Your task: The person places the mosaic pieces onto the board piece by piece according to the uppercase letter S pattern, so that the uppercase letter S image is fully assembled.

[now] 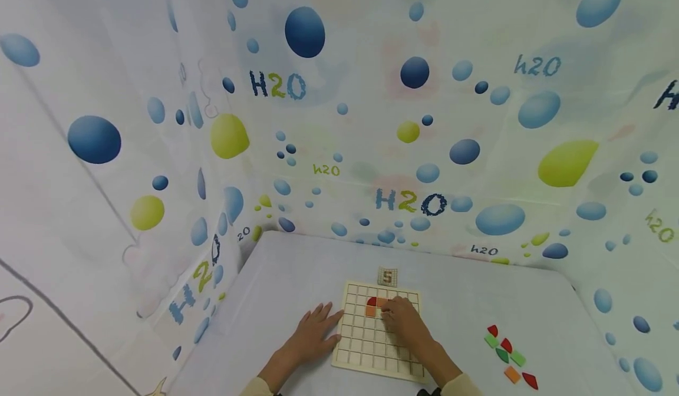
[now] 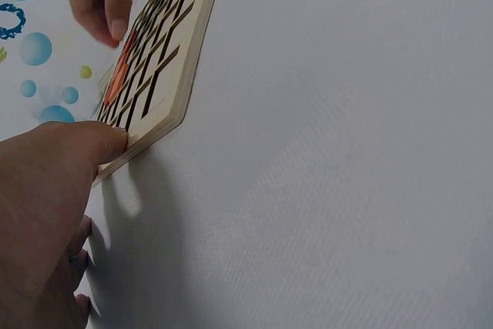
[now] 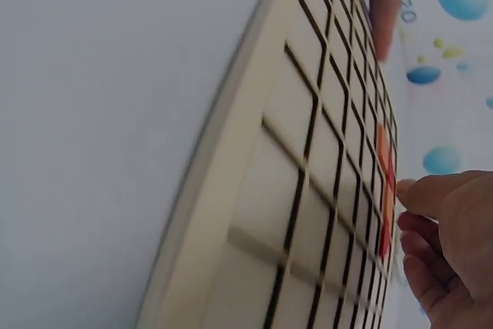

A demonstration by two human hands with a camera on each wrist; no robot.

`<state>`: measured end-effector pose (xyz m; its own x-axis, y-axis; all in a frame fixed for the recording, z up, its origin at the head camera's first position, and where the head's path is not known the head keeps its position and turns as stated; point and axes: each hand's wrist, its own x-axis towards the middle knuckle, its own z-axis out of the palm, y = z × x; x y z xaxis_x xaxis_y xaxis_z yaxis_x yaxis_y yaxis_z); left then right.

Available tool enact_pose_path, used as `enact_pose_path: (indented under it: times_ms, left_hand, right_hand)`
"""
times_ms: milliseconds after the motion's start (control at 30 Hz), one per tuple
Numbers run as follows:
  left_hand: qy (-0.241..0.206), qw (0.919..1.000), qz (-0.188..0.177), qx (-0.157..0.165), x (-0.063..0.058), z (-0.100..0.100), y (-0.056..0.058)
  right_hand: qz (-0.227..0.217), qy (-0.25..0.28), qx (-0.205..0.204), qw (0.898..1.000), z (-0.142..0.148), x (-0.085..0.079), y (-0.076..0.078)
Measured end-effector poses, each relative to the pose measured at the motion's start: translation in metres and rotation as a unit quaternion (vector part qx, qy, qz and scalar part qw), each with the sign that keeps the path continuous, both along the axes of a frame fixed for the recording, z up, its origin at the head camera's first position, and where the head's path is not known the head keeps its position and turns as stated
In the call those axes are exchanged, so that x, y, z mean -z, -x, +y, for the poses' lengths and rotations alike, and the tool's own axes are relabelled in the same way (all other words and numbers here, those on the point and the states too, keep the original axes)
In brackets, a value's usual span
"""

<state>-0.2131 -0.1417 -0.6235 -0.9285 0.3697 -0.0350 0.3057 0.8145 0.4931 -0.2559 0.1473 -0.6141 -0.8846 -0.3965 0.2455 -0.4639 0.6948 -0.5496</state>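
Note:
A square wooden grid board (image 1: pixel 366 349) lies on the white table. Red and orange tiles fill several cells near its top: a rounded red tile (image 1: pixel 372 301), an orange tile (image 1: pixel 371 311), and another orange tile (image 1: pixel 381 303) beside the red one. My right hand (image 1: pixel 401 320) is over these, its fingers curled and fingertips right at the tiles; I cannot tell whether they pinch one. Another red tile (image 3: pixel 384 240) shows beside the fingertips in the right wrist view. My left hand (image 1: pixel 316 332) lies with spread fingers at the board's left edge, its thumb (image 2: pixel 108 142) resting on the rim.
Behind the board lies a small square card (image 1: pixel 388 276) with a brown S-like figure. Loose tiles lie to the right: red (image 1: pixel 530 380), light green (image 1: pixel 517 358), dark green (image 1: pixel 502 355) and orange (image 1: pixel 511 374). A bubble-printed curtain (image 1: pixel 361 148) surrounds the table.

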Motion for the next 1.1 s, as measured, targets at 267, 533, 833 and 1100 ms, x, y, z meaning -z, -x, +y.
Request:
enact_pose_path:
  times_ms: [267, 533, 833, 1100]
  left_hand:
    - [0.006, 0.9999, -0.009, -0.003, 0.001, -0.001, -0.001]
    - [-0.004, 0.9999, -0.009, -0.005, 0.0, -0.002, 0.0]
    - [-0.001, 1.0, -0.007, -0.003, 0.004, -0.001, 0.002]
    - [-0.002, 1.0, -0.008, 0.0, 0.006, 0.0, 0.002]
  right_hand:
    - [0.009, -0.035, 0.129, 0.991, 0.08, -0.004, 0.001]
    - [-0.041, -0.058, 0.229, 0.971, 0.171, -0.013, -0.002]
    - [-0.141, -0.098, 0.265, 0.949, 0.212, -0.008, -0.001]
    - [-0.116, -0.07, 0.247, 0.959, 0.216, 0.001, 0.0]
